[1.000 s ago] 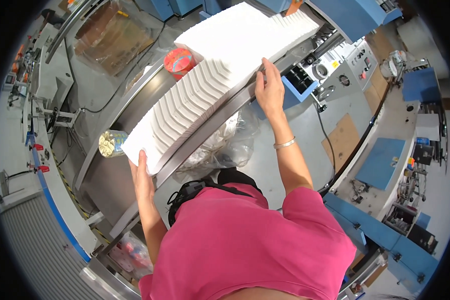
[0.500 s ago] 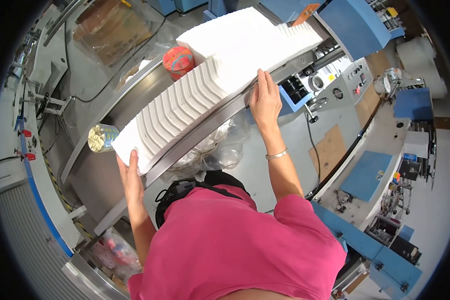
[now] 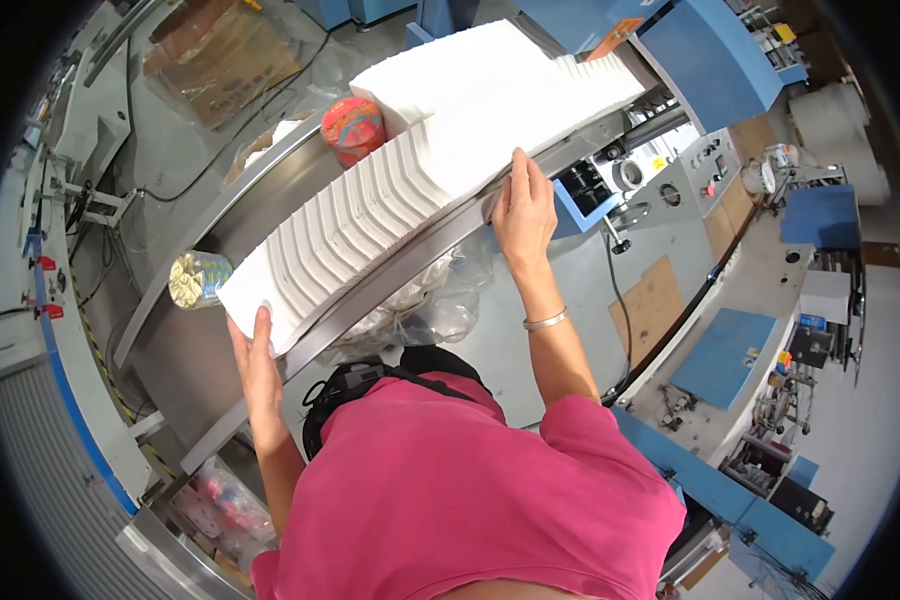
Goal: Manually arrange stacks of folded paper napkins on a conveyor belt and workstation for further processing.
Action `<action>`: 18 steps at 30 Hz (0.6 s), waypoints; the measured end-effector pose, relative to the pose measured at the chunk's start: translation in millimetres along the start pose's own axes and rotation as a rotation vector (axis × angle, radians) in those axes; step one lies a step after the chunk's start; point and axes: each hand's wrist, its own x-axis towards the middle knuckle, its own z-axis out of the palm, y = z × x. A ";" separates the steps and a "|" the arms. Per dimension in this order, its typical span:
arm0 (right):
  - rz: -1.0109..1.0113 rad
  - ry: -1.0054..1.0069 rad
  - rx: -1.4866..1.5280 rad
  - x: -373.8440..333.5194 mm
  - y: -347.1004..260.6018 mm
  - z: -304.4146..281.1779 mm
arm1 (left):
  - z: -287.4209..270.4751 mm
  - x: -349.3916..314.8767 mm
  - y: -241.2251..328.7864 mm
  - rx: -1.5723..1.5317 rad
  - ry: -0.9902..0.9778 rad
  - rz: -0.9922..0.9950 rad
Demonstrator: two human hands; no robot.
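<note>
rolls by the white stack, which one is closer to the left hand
The pale yellowish roll, lying just beyond the near end of the white stack, is closer to the left hand. The red patterned roll sits farther up the trough.

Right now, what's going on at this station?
A person in a pink shirt is handling a long row of stacked white folded paper lying in a metal trough. The left hand presses on the near end of the row, and the right hand rests on its side by the rail.
</note>
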 end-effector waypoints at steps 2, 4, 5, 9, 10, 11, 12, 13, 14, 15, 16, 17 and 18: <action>0.024 -0.007 0.024 0.1 -1.5 -0.4 | -0.3 -0.1 -0.9 -0.009 0.003 -0.001; 0.048 -0.014 0.048 1.5 -2.7 -1.2 | 0.5 0.6 -1.2 -0.017 0.006 -0.002; 0.057 0.010 0.072 2.4 -3.8 -1.6 | 0.5 1.0 -1.1 -0.010 -0.002 0.008; 0.106 0.025 0.144 6.9 -6.8 -5.6 | 1.6 0.7 -0.7 -0.004 0.001 0.007; 0.103 0.024 0.143 7.4 -6.6 -4.8 | 1.9 0.2 -0.2 -0.006 0.002 0.006; 0.110 0.028 0.160 8.0 -5.8 -2.6 | 2.5 -0.1 0.2 -0.005 0.002 0.006; 0.115 0.031 0.178 8.5 -5.6 -1.2 | 3.1 -0.5 0.5 -0.004 0.002 0.006; 0.111 0.031 0.177 8.8 -6.5 -0.8 | 3.3 -0.8 0.7 -0.008 0.004 0.006; 0.159 0.008 0.203 9.2 -7.6 -0.7 | 3.2 -0.9 0.8 -0.005 0.001 0.004; 0.207 -0.015 0.229 9.8 -8.0 -0.8 | 3.1 -1.1 0.9 -0.002 -0.001 0.002; 0.202 -0.016 0.228 10.5 -7.3 -1.0 | 3.2 -1.1 1.0 -0.007 0.002 0.002; 0.188 -0.009 0.210 10.6 -6.9 -0.7 | 2.8 -1.5 0.8 -0.001 0.002 0.000; 0.174 -0.003 0.192 11.0 -6.7 -0.7 | 2.4 -1.7 0.5 0.004 0.003 -0.002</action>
